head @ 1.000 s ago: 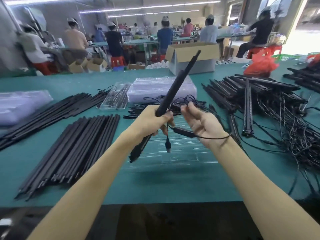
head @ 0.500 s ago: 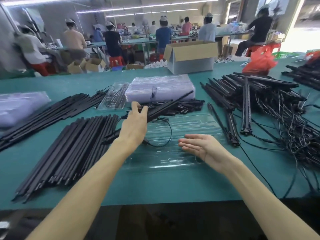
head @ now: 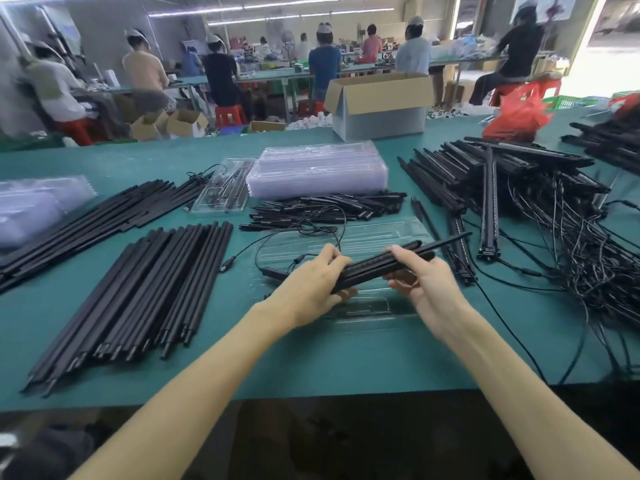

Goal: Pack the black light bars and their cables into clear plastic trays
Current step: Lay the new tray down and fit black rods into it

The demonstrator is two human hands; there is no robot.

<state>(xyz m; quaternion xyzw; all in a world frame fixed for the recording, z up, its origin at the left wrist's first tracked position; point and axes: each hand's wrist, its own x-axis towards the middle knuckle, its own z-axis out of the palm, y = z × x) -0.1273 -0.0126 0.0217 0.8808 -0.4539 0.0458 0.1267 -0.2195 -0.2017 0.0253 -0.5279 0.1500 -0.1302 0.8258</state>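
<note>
The left hand (head: 313, 278) grips the near-left end of a bundle of black light bars (head: 377, 266), fingers curled over the top and thumb underneath. The right hand (head: 426, 285) grips the same bundle further along, thumb on top and fingers curled below. The exact number of bars in the bundle cannot be told.

The bundle's long axis runs from near-left to far-right, and 1 thinner bar pokes out past the right hand. Directly below both hands lies an open clear plastic tray (head: 363, 322), its length running roughly left to right. The bundle therefore sits skewed across the tray. The coming move probably needs the far end swung round to line up with the tray, then a lowering. Neither hand is clearly nearer the tray. A thin black cable with a plug (head: 227, 263) loops across the tray's left part, its plug on the table just beside the tray.

On the teal table top (head: 346, 358), from the left:
- 2 piles of long thin black rods (head: 145, 292)
- a filled clear tray (head: 221, 192)
- a stack of empty clear trays (head: 318, 168) with short black bars (head: 329, 206) in front of it
- a large tangled heap of black bars with cables (head: 519, 188) on the right

At the table's far edge stand an open cardboard box (head: 377, 102) and a red plastic bag (head: 516, 116). Behind them, people work at other benches under strip lights.
</note>
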